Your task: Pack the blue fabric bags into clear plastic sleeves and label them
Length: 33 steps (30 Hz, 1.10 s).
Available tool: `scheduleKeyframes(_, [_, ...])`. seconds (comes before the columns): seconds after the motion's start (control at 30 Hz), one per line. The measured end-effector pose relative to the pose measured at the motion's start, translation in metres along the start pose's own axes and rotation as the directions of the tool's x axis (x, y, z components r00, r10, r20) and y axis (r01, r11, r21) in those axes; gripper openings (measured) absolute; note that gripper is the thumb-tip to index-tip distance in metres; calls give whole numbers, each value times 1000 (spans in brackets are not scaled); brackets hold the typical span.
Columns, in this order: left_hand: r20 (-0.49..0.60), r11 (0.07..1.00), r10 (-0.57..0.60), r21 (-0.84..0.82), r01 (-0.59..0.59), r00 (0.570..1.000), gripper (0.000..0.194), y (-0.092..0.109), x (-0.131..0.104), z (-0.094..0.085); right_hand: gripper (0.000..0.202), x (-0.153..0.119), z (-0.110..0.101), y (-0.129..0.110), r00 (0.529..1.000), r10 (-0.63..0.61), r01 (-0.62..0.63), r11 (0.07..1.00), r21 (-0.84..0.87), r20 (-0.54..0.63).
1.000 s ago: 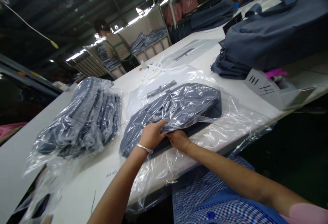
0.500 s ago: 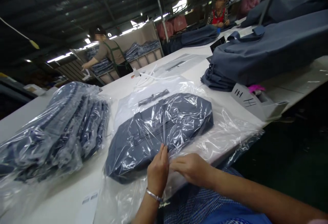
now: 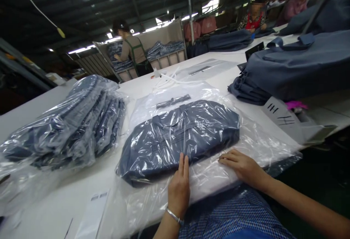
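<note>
A dark blue fabric bag point(image 3: 202, 131) lies flat inside a clear plastic bag point(image 3: 210, 175) on the table in front of me. My left hand point(image 3: 179, 186), with a silver bangle at the wrist, rests its stretched fingers on the near edge of the wrapped fabric bag. To its right, my right hand point(image 3: 242, 166) has its fingers closed on the loose plastic at the near side. Some of the right fingertips are hard to make out. Beyond the fabric bag lie more plastic sleeves with a dark printed strip point(image 3: 173, 101).
Several plastic-wrapped blue bags point(image 3: 82, 118) are piled at left. Unwrapped blue bags point(image 3: 298, 67) are stacked at right behind a marked white box point(image 3: 284, 118). A white card point(image 3: 93, 213) lies near the front edge of the white table point(image 3: 57, 210). Co-workers stand farther back.
My right hand has moved right along the plastic, away from my left hand. My left fingers now lie straighter on the bag's edge. The view has shifted left.
</note>
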State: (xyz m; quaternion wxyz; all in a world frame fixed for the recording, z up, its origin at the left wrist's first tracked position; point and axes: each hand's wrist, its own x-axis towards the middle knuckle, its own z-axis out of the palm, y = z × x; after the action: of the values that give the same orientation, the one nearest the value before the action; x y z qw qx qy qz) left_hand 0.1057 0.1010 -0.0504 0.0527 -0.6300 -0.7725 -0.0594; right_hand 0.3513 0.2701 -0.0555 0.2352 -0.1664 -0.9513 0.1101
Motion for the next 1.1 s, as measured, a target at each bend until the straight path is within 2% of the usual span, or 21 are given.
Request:
scheduleKeyframes(0.1, [7,999,10,35,-11,1000,91,4,2,0,37,17,-29,-24,999,-26,25,998,59,24])
scheduleKeyframes(0.2, [17,999,26,38,-27,1000,87,7,3,0,34,68,-44,-39,992,-58,66,995,71,-112])
scheduleKeyframes(0.27, [38,1000,28,13,-29,999,87,9,1,-3,36,107,-38,-34,985,-46,50,998,24,-169])
scheduleKeyframes(0.37, [115,994,46,-101,-35,992,84,9,-2,-21,47,148,-11,-14,990,1,-15,995,-94,-142])
scheduleKeyframes(0.43, [190,973,108,-220,-65,976,76,5,0,-46,54,156,10,-1,995,31,-46,986,-158,-95])
scheduleKeyframes(0.5, [204,946,150,-313,-81,967,63,-5,8,-77,54,152,26,7,997,50,-60,979,-193,-56])
scheduleKeyframes(0.57, [100,954,95,-294,-62,990,50,-25,23,-102,54,141,34,11,998,53,-60,976,-211,-39])
scheduleKeyframes(0.63, [-66,988,21,-152,-31,998,46,-53,38,-110,55,130,34,14,998,52,-58,972,-227,-36])
scheduleKeyframes(0.7, [-161,1000,15,7,-14,987,48,-85,46,-95,59,118,30,20,998,40,-48,969,-242,-38])
scheduleKeyframes(0.77, [-202,995,36,98,-16,979,53,-112,42,-66,67,105,25,29,999,11,-20,967,-254,-35])
scheduleKeyframes(0.83, [-194,989,111,122,-88,975,58,-129,30,-36,78,92,21,39,999,-37,30,966,-258,-23])
scheduleKeyframes(0.9, [-169,974,214,117,-196,962,65,-136,15,-16,87,80,18,48,996,-90,89,964,-252,8])
scheduleKeyframes(1.0, [-159,951,301,119,-284,940,73,-137,1,-10,90,70,13,56,988,-147,155,959,-236,55])
scheduleKeyframes(1.1, [-151,955,283,136,-264,947,71,-135,-7,-15,84,63,7,61,982,-172,186,957,-221,80])
